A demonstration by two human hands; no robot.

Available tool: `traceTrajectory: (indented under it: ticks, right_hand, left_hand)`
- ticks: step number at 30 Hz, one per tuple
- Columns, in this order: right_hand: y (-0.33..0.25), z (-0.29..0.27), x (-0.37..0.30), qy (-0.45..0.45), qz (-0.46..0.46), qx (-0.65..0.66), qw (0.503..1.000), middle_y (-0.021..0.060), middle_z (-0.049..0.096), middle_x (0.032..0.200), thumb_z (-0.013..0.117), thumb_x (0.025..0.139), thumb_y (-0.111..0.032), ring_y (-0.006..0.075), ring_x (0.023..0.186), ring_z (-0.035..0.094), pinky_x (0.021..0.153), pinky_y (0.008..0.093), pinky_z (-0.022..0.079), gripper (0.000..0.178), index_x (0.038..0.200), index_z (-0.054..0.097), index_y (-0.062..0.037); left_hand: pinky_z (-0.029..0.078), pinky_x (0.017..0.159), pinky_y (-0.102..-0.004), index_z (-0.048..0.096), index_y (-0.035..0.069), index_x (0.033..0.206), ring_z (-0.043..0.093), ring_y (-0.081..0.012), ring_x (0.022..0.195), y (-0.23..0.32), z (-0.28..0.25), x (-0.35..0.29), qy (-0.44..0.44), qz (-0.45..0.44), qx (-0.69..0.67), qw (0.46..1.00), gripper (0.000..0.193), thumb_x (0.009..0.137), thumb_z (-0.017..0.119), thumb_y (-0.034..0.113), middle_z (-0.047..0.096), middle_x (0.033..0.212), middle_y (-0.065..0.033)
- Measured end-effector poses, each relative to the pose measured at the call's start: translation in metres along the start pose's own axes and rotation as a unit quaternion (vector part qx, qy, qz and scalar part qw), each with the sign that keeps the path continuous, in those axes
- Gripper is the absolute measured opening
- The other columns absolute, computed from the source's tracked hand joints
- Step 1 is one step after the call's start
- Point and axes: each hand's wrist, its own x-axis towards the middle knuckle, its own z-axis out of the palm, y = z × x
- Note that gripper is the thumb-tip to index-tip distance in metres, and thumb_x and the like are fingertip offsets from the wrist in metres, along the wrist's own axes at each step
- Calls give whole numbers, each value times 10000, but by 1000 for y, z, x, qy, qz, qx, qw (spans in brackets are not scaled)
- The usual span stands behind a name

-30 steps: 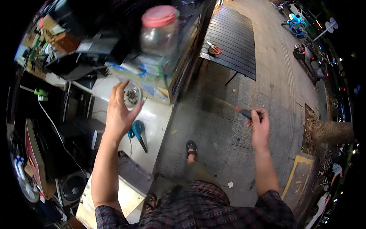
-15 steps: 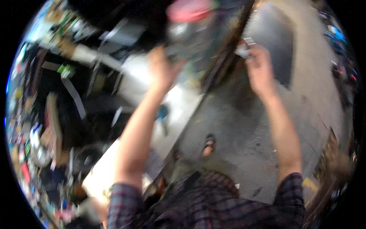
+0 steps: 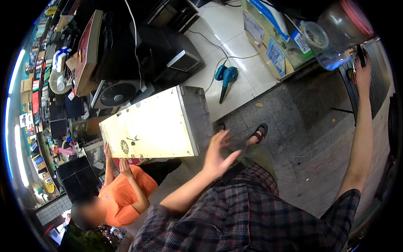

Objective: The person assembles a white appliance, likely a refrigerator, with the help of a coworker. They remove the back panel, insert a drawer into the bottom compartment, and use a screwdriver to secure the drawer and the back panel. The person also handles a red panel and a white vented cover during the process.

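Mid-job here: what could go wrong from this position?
The right hand is stretched out near the red-lidded jar and clear tub, so a careless swing might knock them. The open left hand appears close to the large metal case, which could scrape it. The blower lies on the tiled floor, where someone might trip over it.

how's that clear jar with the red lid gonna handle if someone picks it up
The jar may feel slippery, since its clear wall looks smooth and shiny. Its rounded body would probably roll if it tipped over. The broad red lid might offer a grip.
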Motion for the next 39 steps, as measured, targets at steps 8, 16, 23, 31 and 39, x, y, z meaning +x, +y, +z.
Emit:
traceTrajectory:
  ticks: [8, 16, 23, 31, 39]
  right_hand:
    - [-6, -25, -60, 113, 15, 56, 992, 277, 598, 1389, 560, 1062, -399, 373, 1277, 590, 1109, 436, 419, 636, 1440, 492, 109]
    - [-237, 119, -360, -306, 248, 248, 885, 85, 601, 1299, 535, 1077, -418, 216, 1159, 598, 985, 388, 502, 477, 1421, 525, -87]
    - [-413, 249, -383, -505, 356, 331, 713, 116, 587, 1403, 531, 1053, -486, 261, 1199, 595, 992, 433, 472, 572, 1410, 543, -39]
    - [-422, 391, -398, -573, 464, 451, 504, 136, 709, 1238, 531, 1037, -523, 303, 1092, 700, 947, 443, 568, 577, 1323, 602, -27]
    - [-429, 410, -418, -568, 541, 451, 426, 116, 773, 1035, 563, 1012, -535, 275, 896, 744, 821, 394, 605, 519, 1152, 724, -62]
  left_hand:
    - [503, 1003, -386, 509, -26, 1408, 630, -254, 1068, -153, -132, -183, 282, -350, -394, 801, 711, 1069, 443, 596, 624, 1254, -150]
    - [368, 1176, -495, 139, 71, 1647, 416, -369, 1419, -229, -236, -168, 430, -294, -566, 639, 1137, 890, 558, 809, 271, 1629, -199]
    - [362, 1167, -501, 284, 142, 1604, 405, -307, 1426, -257, -304, -141, 466, -227, -552, 653, 940, 948, 482, 785, 342, 1608, -87]
    - [412, 1157, -444, 402, 148, 1562, 478, -246, 1411, -270, -325, -122, 515, -179, -562, 623, 619, 1091, 420, 550, 474, 1572, -26]
    - [412, 1159, -436, 429, 105, 1542, 506, -271, 1383, -295, -323, -121, 543, -131, -540, 630, 656, 1084, 401, 574, 515, 1536, -65]
